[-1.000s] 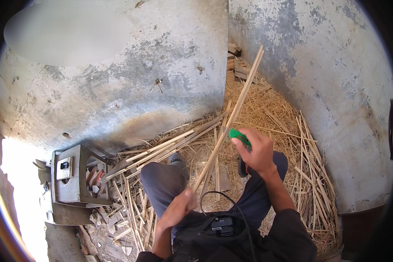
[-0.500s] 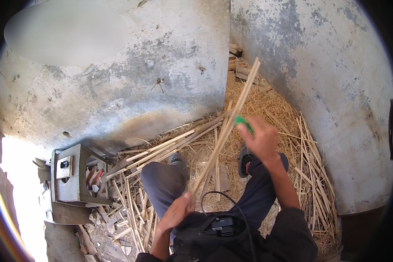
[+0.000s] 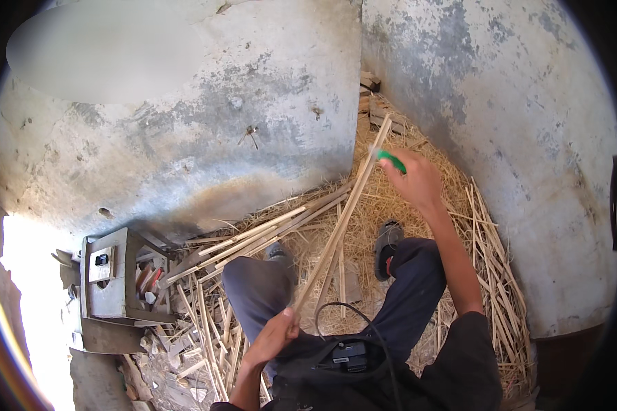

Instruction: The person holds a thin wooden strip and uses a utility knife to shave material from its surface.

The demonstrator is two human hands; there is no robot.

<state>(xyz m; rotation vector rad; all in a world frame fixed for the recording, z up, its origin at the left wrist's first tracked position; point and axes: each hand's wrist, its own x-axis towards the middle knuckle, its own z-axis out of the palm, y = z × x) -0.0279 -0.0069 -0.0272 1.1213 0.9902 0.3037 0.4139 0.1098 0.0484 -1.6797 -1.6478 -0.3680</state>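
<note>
A long pale wooden strip (image 3: 337, 234) slants up and away from my lap, its far end past my right hand. My left hand (image 3: 274, 337) is closed round its near end, thumb on top, beside my left knee. My right hand (image 3: 417, 179) grips a green-handled knife (image 3: 393, 162) close to the strip's far end. The knife's blade is only a pale blur against the strip, so its exact contact is hard to make out. Under the strip, between my feet, straw-coloured shavings (image 3: 384, 205) cover the floor.
Long strips (image 3: 267, 229) lie beyond my left knee, and a heap of thin strips (image 3: 493, 281) lines the right wall. At left stands a grey wooden box (image 3: 110, 274). A black cable (image 3: 349, 305) loops over my lap. Worn walls (image 3: 281, 89) close in ahead.
My right hand has moved up and away along the strip with the knife. The strip's far end has dropped slightly toward me and left; my left hand keeps hold of the near end.
</note>
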